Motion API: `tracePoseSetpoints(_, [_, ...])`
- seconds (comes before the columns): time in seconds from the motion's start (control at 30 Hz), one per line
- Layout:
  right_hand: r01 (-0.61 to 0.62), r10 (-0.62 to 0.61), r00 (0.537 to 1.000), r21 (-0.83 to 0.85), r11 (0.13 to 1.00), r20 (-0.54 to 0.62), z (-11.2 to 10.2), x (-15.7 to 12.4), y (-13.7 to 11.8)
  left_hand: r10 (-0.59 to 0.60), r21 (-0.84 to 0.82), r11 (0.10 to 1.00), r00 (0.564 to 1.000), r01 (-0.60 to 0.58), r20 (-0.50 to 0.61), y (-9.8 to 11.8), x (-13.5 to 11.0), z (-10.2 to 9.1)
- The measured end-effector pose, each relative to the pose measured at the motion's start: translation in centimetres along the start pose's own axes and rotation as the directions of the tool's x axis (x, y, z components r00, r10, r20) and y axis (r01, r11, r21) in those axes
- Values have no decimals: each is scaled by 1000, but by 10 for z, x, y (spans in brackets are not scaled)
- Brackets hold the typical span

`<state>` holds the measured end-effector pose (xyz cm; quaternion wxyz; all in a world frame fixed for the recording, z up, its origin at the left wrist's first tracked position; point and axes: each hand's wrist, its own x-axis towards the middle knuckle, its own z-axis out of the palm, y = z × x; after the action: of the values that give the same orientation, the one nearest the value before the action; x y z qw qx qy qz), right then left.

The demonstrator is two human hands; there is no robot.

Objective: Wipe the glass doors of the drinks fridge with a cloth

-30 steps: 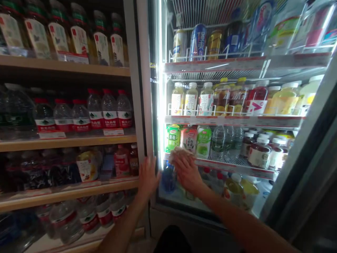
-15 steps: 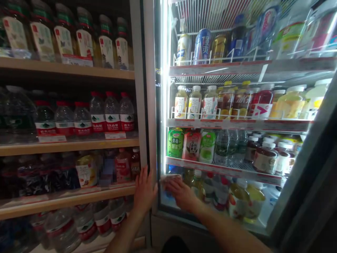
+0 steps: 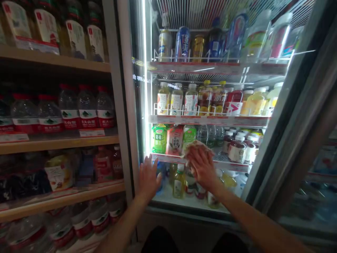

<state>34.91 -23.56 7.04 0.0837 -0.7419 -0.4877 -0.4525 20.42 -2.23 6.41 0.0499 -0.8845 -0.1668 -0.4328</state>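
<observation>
My left hand [image 3: 149, 176] lies flat with fingers spread on the lower left of the cooler's glass door [image 3: 237, 133], by the lit frame edge. My right hand [image 3: 202, 166] presses a light crumpled cloth [image 3: 194, 146] against the same glass, in front of the third shelf's price rail. Behind the glass stand a green carton [image 3: 159, 138], a pink carton [image 3: 174, 140] and water bottles [image 3: 210, 136]. Small bottles [image 3: 179, 181] stand on the bottom shelf below my right hand.
Left of the cooler are wooden shelves [image 3: 58, 142] with red-capped water bottles [image 3: 86, 112] and juice bottles above. Cans [image 3: 181, 44] fill the cooler's top rack. A dark door frame [image 3: 297, 116] slants down the right side. My knees show at the bottom.
My right hand with the cloth went from the third shelf's level down to the lower glass, then back up and to the right. The left hand stayed flat on the glass. The view shifted right.
</observation>
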Motion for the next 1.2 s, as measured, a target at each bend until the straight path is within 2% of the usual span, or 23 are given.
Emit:
tracePoseSetpoints(0.03, [-30, 30, 1000, -10, 999, 3, -1, -5, 2, 22, -8, 1000, 1000, -22, -3, 9, 3, 0])
tracePoseSetpoints(0.17, [115, -116, 991, 12, 993, 62, -5, -33, 12, 123, -44, 991, 992, -124, -28, 38, 12, 3])
tracePoseSetpoints(0.2, [100, -101, 993, 12, 995, 62, -8, -35, 17, 130, -52, 990, 991, -132, -39, 44, 13, 3])
tracePoseSetpoints(0.27, [-40, 40, 999, -13, 999, 19, -18, -27, 30, 127, -70, 989, 991, -130, -52, 56, 16, 4])
tracePoseSetpoints(0.33, [-187, 185, 981, -42, 981, -54, -27, -18, 42, 126, -90, 987, 991, -130, -53, 67, 20, 5])
tracePoseSetpoints(0.37, [-224, 219, 973, -54, 973, -79, -29, -18, 46, 130, -100, 986, 990, -135, -50, 73, 21, 5])
tracePoseSetpoints(0.43, [-188, 184, 981, -66, 980, -57, -30, -30, 51, 150, -113, 982, 988, -154, -45, 84, 22, 6])
tracePoseSetpoints(0.5, [-77, 79, 997, -64, 995, 14, -30, -49, 57, 172, -123, 976, 984, -177, -50, 93, 23, 7])
tracePoseSetpoints(0.57, [-48, 50, 998, -75, 996, 28, -36, -58, 72, 188, -131, 972, 980, -195, -59, 100, 24, 8])
tracePoseSetpoints(0.63, [-165, 156, 985, -115, 980, -79, -46, -53, 94, 186, -143, 971, 980, -194, -67, 106, 28, 8])
tracePoseSetpoints(0.73, [-377, 333, 904, -135, 916, -267, -57, -49, 119, 173, -172, 968, 983, -181, -61, 117, 35, 7])
tracePoseSetpoints(0.77, [-396, 349, 896, -136, 908, -274, -57, -55, 121, 174, -180, 967, 983, -181, -58, 120, 36, 7])
tracePoseSetpoints(0.87, [-295, 276, 952, -150, 944, -134, -51, -86, 114, 187, -189, 962, 980, -198, -71, 126, 37, 9])
tracePoseSetpoints(0.93, [-259, 251, 965, -148, 954, -70, -49, -95, 117, 196, -187, 959, 976, -210, -92, 128, 37, 12])
tracePoseSetpoints(1.0, [-338, 319, 937, -138, 931, -145, -52, -87, 131, 193, -192, 958, 974, -213, -116, 131, 37, 14])
tracePoseSetpoints(1.1, [-461, 417, 860, -99, 882, -294, -54, -75, 148, 166, -209, 959, 977, -192, -136, 135, 37, 16])
tracePoseSetpoints(1.13, [-469, 424, 854, -94, 878, -302, -52, -79, 147, 158, -211, 960, 978, -184, -133, 136, 37, 16])
tracePoseSetpoints(1.2, [-449, 412, 873, -99, 888, -260, -44, -100, 136, 165, -203, 961, 979, -187, -121, 135, 36, 15])
